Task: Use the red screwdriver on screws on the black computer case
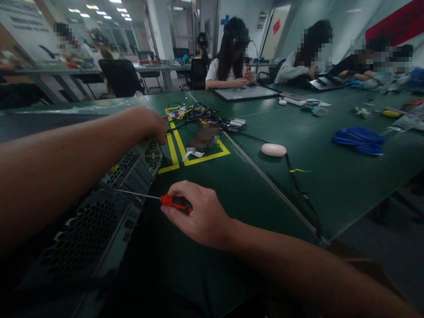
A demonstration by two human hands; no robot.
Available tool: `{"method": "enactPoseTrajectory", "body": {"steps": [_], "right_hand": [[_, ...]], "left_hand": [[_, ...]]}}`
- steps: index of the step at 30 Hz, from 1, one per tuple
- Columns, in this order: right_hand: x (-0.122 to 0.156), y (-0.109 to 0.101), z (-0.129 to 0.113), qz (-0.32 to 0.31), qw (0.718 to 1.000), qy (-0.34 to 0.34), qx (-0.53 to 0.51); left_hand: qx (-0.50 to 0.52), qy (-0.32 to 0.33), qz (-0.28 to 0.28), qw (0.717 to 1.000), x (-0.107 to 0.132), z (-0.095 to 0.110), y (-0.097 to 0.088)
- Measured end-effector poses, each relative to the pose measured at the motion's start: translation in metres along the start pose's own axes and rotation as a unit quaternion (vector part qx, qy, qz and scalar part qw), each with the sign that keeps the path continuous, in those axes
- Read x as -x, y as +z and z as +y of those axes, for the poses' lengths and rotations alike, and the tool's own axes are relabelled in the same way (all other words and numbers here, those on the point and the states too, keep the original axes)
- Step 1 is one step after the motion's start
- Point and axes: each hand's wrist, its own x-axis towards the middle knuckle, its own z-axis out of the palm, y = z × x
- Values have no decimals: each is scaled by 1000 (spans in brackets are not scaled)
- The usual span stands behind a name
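Observation:
A desktop computer case [94,234] lies at the left, its rear panel with vent holes and a round fan grille facing right. My right hand [195,212] is closed around the red and black handle of a screwdriver [170,201]. The thin metal shaft points left, and its tip meets the case's rear panel near the slot area. Reaching across the top of the case, my left hand [154,123] is bent down at the far corner, above the fan grille. Its fingers are mostly hidden, so whether they grip the case does not show.
Beyond the case lies a tangle of black cables [202,115] near yellow tape marks [212,157] on the green table [265,198]. A pale oval object [274,150] sits on a black cord. Blue cloth [359,139] lies farther right. Several people sit across the table.

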Motion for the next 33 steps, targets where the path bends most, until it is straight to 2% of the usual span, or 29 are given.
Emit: {"method": "enactPoseTrajectory", "body": {"steps": [4, 10, 14, 19, 23, 27, 33], "right_hand": [[-2, -2, -3, -6, 1000, 17, -2], [-2, -3, -4, -10, 1000, 23, -5], [-1, -2, -2, -4, 1000, 15, -6], [-1, -2, -2, -12, 1000, 21, 2], [-1, -3, -3, -12, 1000, 22, 1], [0, -3, -3, -10, 1000, 22, 7], [-1, -3, -3, 20, 1000, -6, 20]], "left_hand": [[12, -27, -7, 1000, 20, 16, -14], [-86, -15, -38, 995, 41, 31, -31], [-82, -12, -30, 996, 40, 30, -30], [-27, -24, -16, 999, 39, 28, -29], [-52, -13, -39, 998, 43, 31, -32], [-5, -24, -24, 999, 37, 26, -27], [-39, -11, -32, 999, 33, 22, -24]]}}
